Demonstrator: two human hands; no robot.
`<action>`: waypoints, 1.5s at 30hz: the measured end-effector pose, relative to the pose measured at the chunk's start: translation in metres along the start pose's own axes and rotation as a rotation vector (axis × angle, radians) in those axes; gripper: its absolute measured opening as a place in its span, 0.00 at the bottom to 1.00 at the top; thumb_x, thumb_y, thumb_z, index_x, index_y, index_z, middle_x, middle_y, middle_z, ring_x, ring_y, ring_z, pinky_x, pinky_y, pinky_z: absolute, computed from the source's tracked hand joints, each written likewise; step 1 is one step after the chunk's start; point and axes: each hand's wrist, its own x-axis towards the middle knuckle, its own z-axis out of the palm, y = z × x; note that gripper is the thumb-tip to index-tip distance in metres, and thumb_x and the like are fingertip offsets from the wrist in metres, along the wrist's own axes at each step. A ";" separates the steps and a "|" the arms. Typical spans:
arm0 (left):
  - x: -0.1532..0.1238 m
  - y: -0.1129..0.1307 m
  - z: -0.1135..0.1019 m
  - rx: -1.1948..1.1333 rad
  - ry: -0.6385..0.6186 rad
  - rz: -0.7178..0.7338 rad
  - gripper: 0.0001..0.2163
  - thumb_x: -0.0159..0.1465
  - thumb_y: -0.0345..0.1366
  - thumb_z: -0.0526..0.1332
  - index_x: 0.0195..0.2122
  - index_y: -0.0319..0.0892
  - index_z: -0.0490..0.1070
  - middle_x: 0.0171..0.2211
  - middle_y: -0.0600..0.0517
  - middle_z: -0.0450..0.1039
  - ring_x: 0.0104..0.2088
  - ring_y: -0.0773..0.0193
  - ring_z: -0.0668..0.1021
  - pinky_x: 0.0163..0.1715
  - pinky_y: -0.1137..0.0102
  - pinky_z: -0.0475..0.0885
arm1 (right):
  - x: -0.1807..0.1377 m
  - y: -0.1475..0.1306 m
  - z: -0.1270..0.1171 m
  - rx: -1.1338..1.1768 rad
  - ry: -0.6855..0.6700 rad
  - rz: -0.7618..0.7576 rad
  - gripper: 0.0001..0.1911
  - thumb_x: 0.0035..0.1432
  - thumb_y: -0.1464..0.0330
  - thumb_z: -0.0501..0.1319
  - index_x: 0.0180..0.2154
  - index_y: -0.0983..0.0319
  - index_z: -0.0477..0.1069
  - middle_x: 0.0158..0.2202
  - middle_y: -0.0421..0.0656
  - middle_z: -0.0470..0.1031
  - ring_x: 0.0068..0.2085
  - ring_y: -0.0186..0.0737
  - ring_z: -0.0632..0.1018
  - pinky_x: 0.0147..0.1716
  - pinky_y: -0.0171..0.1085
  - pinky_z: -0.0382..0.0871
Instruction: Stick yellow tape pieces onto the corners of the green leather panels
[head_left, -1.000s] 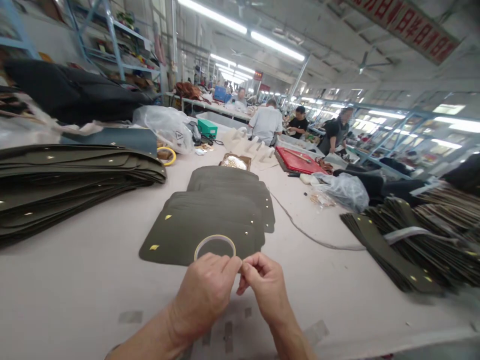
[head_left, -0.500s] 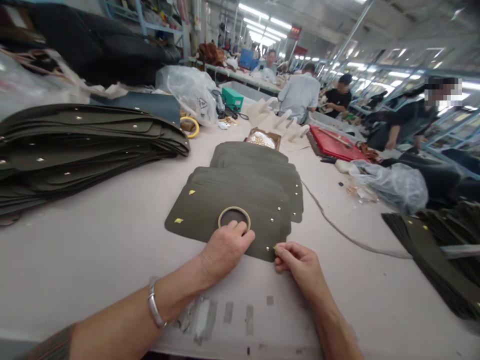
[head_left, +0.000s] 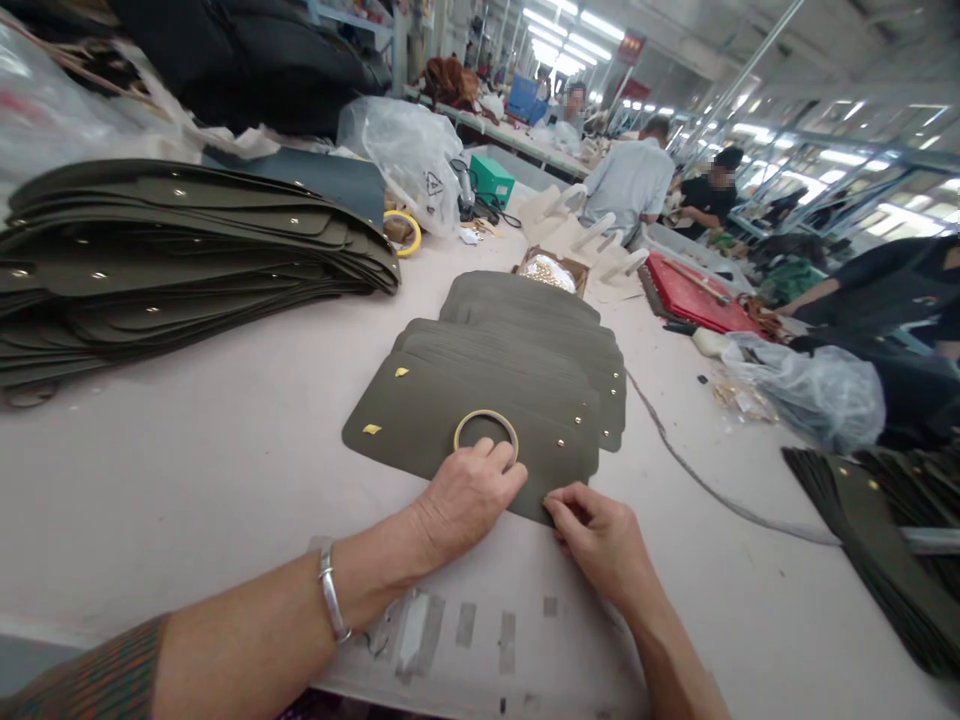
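Note:
My left hand (head_left: 480,492) is closed on a narrow roll of yellow tape (head_left: 486,413), which stands tilted over the top panel. Under it lies a fanned stack of dark olive panels (head_left: 427,410) with small gold studs along the right side. Two bits of yellow tape (head_left: 372,429) are stuck near the top panel's left side. My right hand (head_left: 600,535) is closed, thumb and forefinger pinched at the panel's near right corner. Its fingertips cover that spot; the piece of yellow tape seen there a moment earlier is hidden.
A tall pile of studded olive panels (head_left: 202,270) lies at the left, with more olive pieces (head_left: 877,530) at the right. Behind the stack is a box of gold studs (head_left: 553,272). A cord (head_left: 697,480) crosses the table. Several people work beyond.
The view has shifted, so the table things appear further right. My right fingertips have moved onto the panel's corner and now cover the nearest stud and the tape piece. My left hand keeps the roll.

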 end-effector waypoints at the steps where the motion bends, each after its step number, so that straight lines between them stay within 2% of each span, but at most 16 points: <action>1: 0.000 0.000 0.000 -0.003 -0.003 -0.004 0.04 0.67 0.32 0.53 0.35 0.42 0.66 0.35 0.50 0.67 0.34 0.58 0.70 0.30 0.65 0.71 | 0.000 -0.001 0.001 -0.035 0.011 -0.021 0.11 0.56 0.64 0.56 0.27 0.60 0.73 0.20 0.39 0.73 0.22 0.36 0.73 0.23 0.33 0.65; 4: 0.001 0.001 -0.001 -0.009 0.000 -0.012 0.05 0.67 0.31 0.53 0.35 0.42 0.66 0.35 0.50 0.67 0.34 0.58 0.70 0.30 0.65 0.71 | 0.002 -0.003 0.003 -0.104 0.038 -0.064 0.11 0.57 0.65 0.56 0.27 0.60 0.73 0.22 0.40 0.74 0.23 0.37 0.74 0.25 0.34 0.65; 6: 0.001 0.000 -0.001 -0.011 0.005 -0.011 0.05 0.67 0.31 0.53 0.35 0.42 0.66 0.35 0.49 0.67 0.34 0.58 0.69 0.30 0.65 0.71 | 0.003 -0.001 0.004 -0.107 0.057 -0.058 0.09 0.57 0.64 0.57 0.34 0.60 0.73 0.20 0.38 0.73 0.22 0.37 0.74 0.25 0.34 0.65; 9: 0.000 -0.001 0.000 -0.012 0.015 -0.012 0.05 0.67 0.31 0.53 0.34 0.42 0.66 0.35 0.49 0.66 0.35 0.58 0.69 0.30 0.66 0.71 | 0.000 0.005 0.003 -0.040 0.080 0.000 0.17 0.58 0.62 0.58 0.48 0.62 0.67 0.17 0.34 0.70 0.19 0.37 0.73 0.22 0.34 0.66; 11: -0.001 0.000 0.001 -0.017 0.024 -0.016 0.05 0.66 0.30 0.53 0.34 0.42 0.66 0.34 0.49 0.66 0.35 0.58 0.69 0.30 0.66 0.70 | -0.005 0.011 0.000 -0.006 0.098 -0.026 0.14 0.60 0.62 0.57 0.45 0.61 0.67 0.19 0.35 0.71 0.19 0.36 0.73 0.22 0.34 0.67; 14: -0.003 0.001 0.000 -0.033 0.024 -0.031 0.05 0.66 0.29 0.52 0.35 0.41 0.67 0.34 0.49 0.66 0.35 0.59 0.69 0.31 0.66 0.71 | -0.014 0.019 -0.003 -0.113 0.126 -0.290 0.08 0.64 0.65 0.55 0.37 0.60 0.70 0.29 0.42 0.76 0.30 0.37 0.77 0.31 0.35 0.72; 16: -0.003 0.001 -0.001 -0.045 0.019 -0.036 0.05 0.66 0.28 0.52 0.35 0.41 0.66 0.35 0.49 0.66 0.35 0.58 0.69 0.31 0.66 0.71 | -0.018 0.021 -0.002 -0.244 0.124 -0.471 0.09 0.65 0.68 0.53 0.38 0.60 0.72 0.35 0.45 0.77 0.37 0.39 0.78 0.38 0.37 0.72; 19: -0.003 0.002 -0.003 -0.055 0.003 -0.033 0.06 0.65 0.27 0.52 0.35 0.41 0.67 0.35 0.48 0.67 0.36 0.57 0.69 0.32 0.65 0.72 | -0.019 0.020 0.004 -0.385 0.150 -0.556 0.11 0.66 0.70 0.52 0.40 0.61 0.73 0.36 0.46 0.77 0.38 0.39 0.77 0.40 0.37 0.71; 23: -0.002 0.002 -0.005 -0.062 -0.019 -0.035 0.07 0.66 0.27 0.50 0.35 0.41 0.67 0.35 0.48 0.67 0.36 0.58 0.70 0.32 0.65 0.72 | -0.013 0.014 0.010 -0.405 0.171 -0.478 0.12 0.66 0.70 0.52 0.39 0.61 0.74 0.34 0.46 0.77 0.36 0.38 0.77 0.39 0.36 0.71; 28: -0.002 0.002 -0.006 -0.062 -0.004 -0.032 0.06 0.65 0.27 0.53 0.36 0.41 0.67 0.35 0.48 0.68 0.36 0.57 0.70 0.33 0.65 0.73 | -0.006 0.006 0.015 -0.304 0.189 -0.230 0.11 0.62 0.66 0.56 0.33 0.60 0.76 0.31 0.43 0.77 0.32 0.39 0.77 0.34 0.36 0.69; 32: -0.003 -0.001 -0.011 -0.097 0.013 -0.021 0.07 0.65 0.27 0.52 0.37 0.41 0.69 0.35 0.49 0.70 0.35 0.60 0.72 0.35 0.65 0.74 | -0.009 0.001 0.027 -0.271 0.306 -0.115 0.11 0.60 0.64 0.57 0.31 0.60 0.75 0.29 0.42 0.77 0.29 0.38 0.75 0.31 0.35 0.65; 36: -0.004 -0.004 -0.021 -0.198 0.139 -0.007 0.10 0.66 0.27 0.51 0.43 0.41 0.70 0.34 0.50 0.74 0.35 0.62 0.76 0.38 0.66 0.75 | -0.016 -0.001 0.035 -0.275 0.400 -0.089 0.11 0.60 0.65 0.57 0.29 0.60 0.74 0.28 0.43 0.76 0.29 0.39 0.75 0.31 0.36 0.64; 39: -0.008 -0.004 -0.030 -0.333 0.254 0.045 0.12 0.67 0.27 0.51 0.48 0.41 0.69 0.38 0.51 0.77 0.39 0.65 0.79 0.41 0.70 0.76 | -0.020 -0.002 0.029 -0.249 0.343 -0.075 0.09 0.58 0.66 0.58 0.28 0.59 0.75 0.27 0.42 0.77 0.29 0.40 0.76 0.30 0.37 0.65; 42: -0.012 0.000 -0.040 -0.420 0.267 0.067 0.18 0.68 0.28 0.51 0.59 0.43 0.61 0.46 0.51 0.77 0.44 0.66 0.79 0.43 0.71 0.76 | -0.025 -0.005 0.016 -0.092 0.244 -0.149 0.10 0.59 0.66 0.57 0.29 0.58 0.75 0.28 0.41 0.77 0.29 0.39 0.76 0.30 0.37 0.66; 45: -0.016 0.006 -0.046 -0.403 0.241 0.049 0.22 0.68 0.31 0.51 0.64 0.44 0.52 0.49 0.49 0.75 0.45 0.65 0.79 0.44 0.69 0.76 | -0.029 -0.012 0.004 0.111 0.294 -0.283 0.09 0.61 0.66 0.57 0.37 0.59 0.75 0.32 0.43 0.77 0.31 0.38 0.76 0.31 0.36 0.69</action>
